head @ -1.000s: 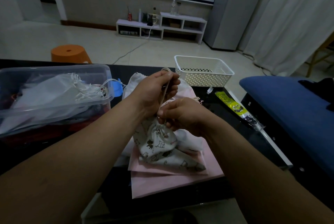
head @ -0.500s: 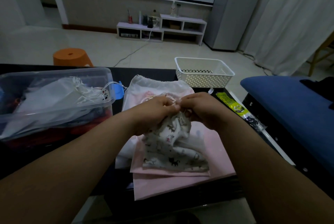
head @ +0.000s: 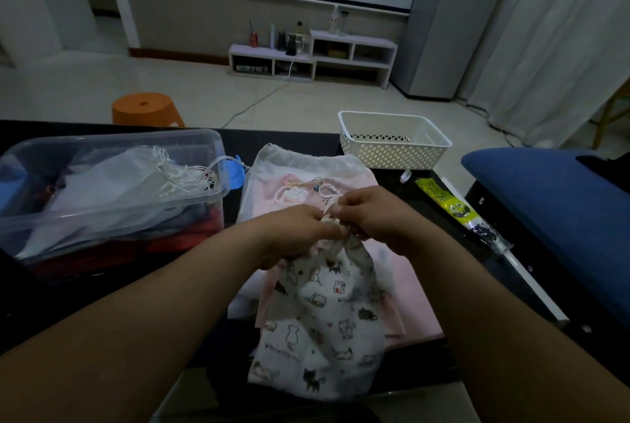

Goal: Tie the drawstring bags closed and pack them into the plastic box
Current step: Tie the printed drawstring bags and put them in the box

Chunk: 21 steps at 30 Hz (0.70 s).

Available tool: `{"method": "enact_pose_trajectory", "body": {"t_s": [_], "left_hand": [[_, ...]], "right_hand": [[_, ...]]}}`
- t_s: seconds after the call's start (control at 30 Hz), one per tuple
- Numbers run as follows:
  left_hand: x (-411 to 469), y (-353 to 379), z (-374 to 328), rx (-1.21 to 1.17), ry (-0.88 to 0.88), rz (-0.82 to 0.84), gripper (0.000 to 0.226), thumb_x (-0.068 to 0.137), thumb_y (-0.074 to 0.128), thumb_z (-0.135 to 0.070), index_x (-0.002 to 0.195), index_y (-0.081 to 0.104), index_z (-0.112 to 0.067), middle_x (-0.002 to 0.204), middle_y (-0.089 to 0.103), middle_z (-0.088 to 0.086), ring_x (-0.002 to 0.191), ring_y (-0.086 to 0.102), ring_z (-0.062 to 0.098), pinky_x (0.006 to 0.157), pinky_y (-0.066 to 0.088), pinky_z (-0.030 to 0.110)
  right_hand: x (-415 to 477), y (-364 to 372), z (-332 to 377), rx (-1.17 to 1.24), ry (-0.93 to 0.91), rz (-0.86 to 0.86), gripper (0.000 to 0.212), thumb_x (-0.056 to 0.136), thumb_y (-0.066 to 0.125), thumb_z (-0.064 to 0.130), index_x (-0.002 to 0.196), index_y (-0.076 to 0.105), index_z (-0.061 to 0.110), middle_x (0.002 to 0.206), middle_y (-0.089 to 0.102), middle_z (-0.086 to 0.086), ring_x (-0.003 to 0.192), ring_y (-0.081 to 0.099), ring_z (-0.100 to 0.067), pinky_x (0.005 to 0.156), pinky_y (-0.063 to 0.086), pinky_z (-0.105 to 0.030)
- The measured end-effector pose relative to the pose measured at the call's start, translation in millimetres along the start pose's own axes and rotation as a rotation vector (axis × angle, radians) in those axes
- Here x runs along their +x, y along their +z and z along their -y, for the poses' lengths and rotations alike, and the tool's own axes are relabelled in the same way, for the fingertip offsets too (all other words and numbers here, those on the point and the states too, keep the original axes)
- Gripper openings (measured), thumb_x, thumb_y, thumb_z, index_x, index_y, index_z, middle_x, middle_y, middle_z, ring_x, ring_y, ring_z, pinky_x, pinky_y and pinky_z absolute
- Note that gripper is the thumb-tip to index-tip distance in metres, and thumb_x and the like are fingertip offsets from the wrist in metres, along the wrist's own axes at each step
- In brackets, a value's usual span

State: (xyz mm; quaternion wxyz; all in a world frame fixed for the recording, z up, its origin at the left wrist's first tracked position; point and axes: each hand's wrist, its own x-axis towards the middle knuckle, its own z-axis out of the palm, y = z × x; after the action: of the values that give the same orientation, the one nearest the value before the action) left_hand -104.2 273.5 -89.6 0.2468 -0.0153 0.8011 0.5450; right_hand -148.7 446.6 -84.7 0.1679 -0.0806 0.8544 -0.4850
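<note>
- Clear plastic box: stands on the dark worktop at far left, lid off. It already holds several bags, and their white cords are bunched near the right wall. The box is close beside the work area, probably so each tied bag has only a short transfer.
- Left hand: its fingers are curled around the gathered neck of the cat-print drawstring bag. This grip appears to hold the mouth closed and steady while the cord is worked.
- Cat-print drawstring bag: located at centre, just right of the box. Its neck is raised between the two hands; its body drapes toward the viewer over the near edge of the pile. The fabric is white with small cat figures and looks soft and crumpled. The mouth is puckered tight. Whether a knot is formed cannot be told, because the fingers cover that point.
- Right hand: touches the left hand at the bag's neck, with its fingertips pinching the drawstring cord. This posture suits tying.
- Pile of flat bags: pink and white, lying under the held bag. They appear untied and are judged to be awaiting the same step.
- White perforated basket: at the far edge of the worktop, apart from the hands.
</note>
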Motion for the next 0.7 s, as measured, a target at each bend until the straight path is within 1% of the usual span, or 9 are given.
{"method": "enact_pose_trajectory", "body": {"t_s": [0.1, 0.2, 0.27, 0.3, 0.4, 0.5, 0.6, 0.67, 0.7], "left_hand": [[-1.3, -4.3, -4.5, 0.006, 0.039, -0.025, 0.031, 0.104, 0.056, -0.045, 0.112, 0.071, -0.018, 0.108, 0.075, 0.005, 0.101, 0.071, 0.019, 0.090, 0.055, 0.035], [4.4, -4.7, -0.7, 0.276, 0.171, -0.189, 0.042, 0.104, 0.049, -0.055, 0.104, 0.067, -0.018, 0.101, 0.069, 0.003, 0.090, 0.064, 0.016, 0.078, 0.052, 0.034], [8.5, -4.7, 0.9, 0.434, 0.278, -0.306, 0.034, 0.103, 0.053, -0.050, 0.098, 0.065, -0.018, 0.095, 0.065, 0.000, 0.086, 0.061, 0.018, 0.077, 0.052, 0.037], [10.1, -5.9, 0.7, 0.441, 0.319, -0.334, 0.028, 0.103, 0.056, -0.045, 0.094, 0.065, -0.020, 0.093, 0.065, -0.001, 0.085, 0.062, 0.018, 0.078, 0.054, 0.039], [8.8, -10.9, -2.3, 0.425, 0.355, -0.380, 0.021, 0.103, 0.060, -0.036, 0.087, 0.066, -0.023, 0.089, 0.064, -0.002, 0.083, 0.062, 0.016, 0.078, 0.054, 0.037], [5.5, -11.5, -6.8, 0.351, 0.293, -0.347, 0.016, 0.102, 0.061, -0.028, 0.091, 0.070, -0.021, 0.091, 0.067, -0.001, 0.085, 0.065, 0.018, 0.072, 0.055, 0.032], [-0.5, -11.0, -8.9, 0.083, 0.168, -0.218, 0.015, 0.102, 0.057, -0.019, 0.097, 0.069, -0.013, 0.080, 0.062, 0.003, 0.065, 0.055, 0.014, 0.055, 0.044, 0.024], [-2.6, -15.0, -8.1, 0.048, 0.160, -0.216, 0.015, 0.102, 0.057, -0.018, 0.100, 0.068, -0.009, 0.081, 0.063, 0.008, 0.064, 0.053, 0.015, 0.054, 0.043, 0.025], [-3.7, -16.9, -8.2, 0.092, 0.173, -0.245, 0.014, 0.102, 0.058, -0.017, 0.100, 0.069, -0.008, 0.084, 0.066, 0.009, 0.065, 0.056, 0.016, 0.055, 0.045, 0.025]], "right_hand": [[0.4, -4.2, 2.2, 0.027, -0.031, -0.004, 0.018, 0.098, 0.067, 0.018, 0.090, 0.077, 0.005, 0.067, 0.065, -0.003, 0.058, 0.052, -0.012, 0.058, 0.045, -0.027], [-2.1, -7.5, 2.1, -0.009, -0.049, 0.022, 0.018, 0.100, 0.066, 0.019, 0.089, 0.076, 0.009, 0.074, 0.065, -0.005, 0.066, 0.055, -0.016, 0.061, 0.048, -0.028], [-3.2, -8.1, -0.4, -0.033, -0.039, 0.031, 0.017, 0.099, 0.068, 0.023, 0.089, 0.076, 0.011, 0.076, 0.066, -0.005, 0.069, 0.057, -0.016, 0.063, 0.049, -0.029], [-3.4, -8.2, -1.5, -0.018, -0.036, 0.032, 0.017, 0.098, 0.069, 0.023, 0.088, 0.075, 0.011, 0.074, 0.065, -0.004, 0.068, 0.057, -0.015, 0.063, 0.049, -0.028], [-2.3, -8.4, -2.6, 0.089, -0.036, 0.024, 0.013, 0.096, 0.072, 0.018, 0.086, 0.072, 0.010, 0.069, 0.063, -0.001, 0.065, 0.055, -0.014, 0.061, 0.047, -0.028], [-2.1, -5.8, -2.0, 0.118, -0.049, -0.013, 0.008, 0.095, 0.072, 0.012, 0.087, 0.070, 0.010, 0.073, 0.066, -0.005, 0.065, 0.058, -0.015, 0.062, 0.049, -0.030], [-4.6, -2.9, 0.5, 0.123, -0.070, -0.024, 0.007, 0.094, 0.071, 0.009, 0.094, 0.071, 0.002, 0.079, 0.068, -0.012, 0.067, 0.062, -0.017, 0.064, 0.053, -0.031], [-6.9, -1.0, 3.5, 0.119, -0.079, -0.036, 0.009, 0.095, 0.070, 0.007, 0.097, 0.070, -0.001, 0.080, 0.070, -0.013, 0.065, 0.062, -0.016, 0.061, 0.053, -0.028], [-7.8, 0.2, 5.0, 0.104, -0.084, -0.051, 0.008, 0.094, 0.070, 0.007, 0.097, 0.070, -0.001, 0.080, 0.070, -0.013, 0.064, 0.063, -0.015, 0.060, 0.053, -0.027]]}}
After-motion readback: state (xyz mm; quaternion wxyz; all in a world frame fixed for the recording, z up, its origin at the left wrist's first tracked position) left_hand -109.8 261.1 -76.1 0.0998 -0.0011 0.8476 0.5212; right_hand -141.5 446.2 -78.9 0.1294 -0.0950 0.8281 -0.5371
